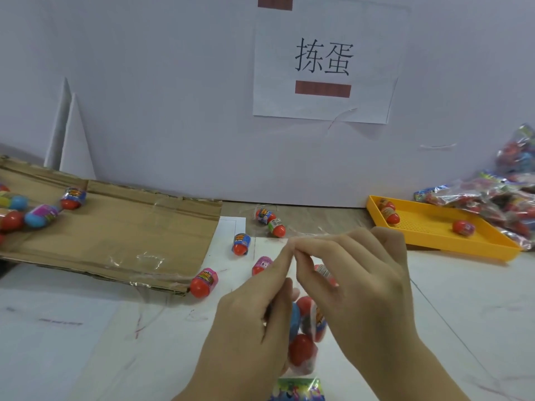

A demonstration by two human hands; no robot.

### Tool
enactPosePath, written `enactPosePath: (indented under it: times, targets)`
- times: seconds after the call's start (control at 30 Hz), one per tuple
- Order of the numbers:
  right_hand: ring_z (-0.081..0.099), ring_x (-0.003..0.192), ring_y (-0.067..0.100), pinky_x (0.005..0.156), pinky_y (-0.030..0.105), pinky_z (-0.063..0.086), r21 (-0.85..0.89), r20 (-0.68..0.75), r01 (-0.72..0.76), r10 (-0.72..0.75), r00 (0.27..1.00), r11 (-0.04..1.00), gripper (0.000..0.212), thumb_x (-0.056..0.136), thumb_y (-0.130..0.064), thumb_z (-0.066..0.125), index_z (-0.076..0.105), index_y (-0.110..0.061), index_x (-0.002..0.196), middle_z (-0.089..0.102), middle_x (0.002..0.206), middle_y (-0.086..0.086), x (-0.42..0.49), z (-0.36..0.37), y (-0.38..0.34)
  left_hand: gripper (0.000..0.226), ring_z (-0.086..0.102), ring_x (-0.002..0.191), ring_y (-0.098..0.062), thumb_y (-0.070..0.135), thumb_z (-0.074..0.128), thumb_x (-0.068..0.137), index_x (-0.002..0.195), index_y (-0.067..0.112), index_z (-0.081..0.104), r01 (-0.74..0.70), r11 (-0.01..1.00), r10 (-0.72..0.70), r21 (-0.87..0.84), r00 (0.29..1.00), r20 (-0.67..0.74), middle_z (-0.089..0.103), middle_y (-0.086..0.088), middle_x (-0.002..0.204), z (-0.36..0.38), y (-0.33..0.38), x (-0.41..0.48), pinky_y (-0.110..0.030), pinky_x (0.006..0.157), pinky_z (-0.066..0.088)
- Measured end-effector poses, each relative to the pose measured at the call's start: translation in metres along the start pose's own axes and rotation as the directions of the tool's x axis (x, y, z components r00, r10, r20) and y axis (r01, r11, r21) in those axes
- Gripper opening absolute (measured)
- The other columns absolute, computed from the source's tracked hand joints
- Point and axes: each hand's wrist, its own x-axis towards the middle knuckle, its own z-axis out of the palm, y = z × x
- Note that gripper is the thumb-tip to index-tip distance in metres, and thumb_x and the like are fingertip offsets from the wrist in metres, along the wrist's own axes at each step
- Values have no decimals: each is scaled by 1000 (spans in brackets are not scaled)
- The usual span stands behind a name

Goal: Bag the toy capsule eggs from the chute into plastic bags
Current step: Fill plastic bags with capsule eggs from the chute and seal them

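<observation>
- Nearest, the left hand and right hand meet fingertip to fingertip, each pinching the top edge of a clear plastic bag.
- Several capsule eggs sit inside that bag, which hangs between the palms.
- Loose eggs lie on the table just beyond, near the low end of the cardboard chute, which carries more.
- Far right, a yellow tray holds three eggs beside a pile of filled bags.

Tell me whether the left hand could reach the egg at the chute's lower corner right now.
Likely yes, once freed: the egg lies uncovered close beside the left hand, but that hand is pinching the bag.
</observation>
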Motion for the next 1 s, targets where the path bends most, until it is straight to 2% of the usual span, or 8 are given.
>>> enactPosePath:
  times: [0.13, 0.23, 0.33, 0.43, 0.5, 0.6, 0.8, 1.0]
  targets:
    - [60, 64, 14, 78, 32, 32, -51, -49, 0, -3, 999, 999, 12, 85, -22, 66, 71, -17, 76, 68, 69, -7, -1, 2, 2, 42, 59, 75, 16, 20, 51, 89, 129, 32, 49, -44, 998, 44, 46, 999, 5, 57, 33, 65, -1, 1, 0, 3, 69, 40]
    - [57, 63, 13, 79, 31, 31, -38, -62, -70, 68, 996, 997, 12, 85, -20, 62, 68, -17, 74, 65, 69, -8, 0, 3, 10, 36, 65, 74, 0, 25, 51, 98, 127, 45, 57, 42, 997, -41, -69, 999, 20, 66, 17, 75, -2, -3, -2, -6, 66, 47]
    - [58, 60, 13, 75, 35, 40, 90, -42, -365, 370, 928, 927, 7, 82, -17, 64, 66, -20, 76, 62, 67, -10, 3, -2, 35, 47, 66, 92, -2, 13, 53, 94, 112, 55, 63, 186, 966, -186, -180, 982, 16, 71, 24, 96, -3, -4, 1, -6, 75, 48]
    - [60, 64, 6, 63, 20, 47, 204, 260, -624, 573, 777, 754, 22, 82, -12, 70, 64, -30, 72, 65, 62, -15, 3, -14, 69, 37, 58, 102, 18, 15, 52, 95, 113, 44, 64, 335, 875, -358, -351, 934, -2, 67, 34, 106, -6, -8, 11, 0, 77, 45]
    - [59, 65, 2, 60, 14, 45, 156, 422, -629, 524, 740, 762, 25, 79, -12, 70, 64, -35, 70, 65, 67, -22, -1, -16, 78, 37, 58, 99, 19, 10, 50, 97, 117, 38, 65, 409, 821, -449, -399, 893, -9, 69, 29, 106, -9, -15, 15, -3, 75, 48]
    - [56, 64, 4, 54, 20, 42, 69, 459, -596, 505, 731, 800, 25, 76, -16, 68, 59, -37, 66, 61, 71, -30, -8, -8, 77, 34, 59, 98, 16, 10, 51, 98, 113, 35, 68, 485, 772, -530, -410, 848, 4, 70, 27, 103, -12, -22, 19, -14, 81, 54]
    - [50, 70, 6, 57, 22, 36, -224, 588, -503, 527, 614, 835, 13, 86, -29, 64, 57, -37, 79, 63, 81, -15, -27, 8, 80, 37, 57, 91, 22, 6, 52, 98, 109, 37, 67, 485, 797, -530, -361, 848, -30, 67, 37, 91, -15, -32, 20, -7, 74, 51]
    - [55, 80, 11, 62, 23, 42, -304, 612, -440, 527, 589, 845, 3, 88, -30, 61, 61, -33, 87, 65, 89, -10, -25, 9, 76, 41, 59, 98, 7, 11, 54, 97, 86, 48, 66, 534, 775, -580, -337, 814, -45, 69, 30, 95, -22, -39, 23, -28, 91, 51]
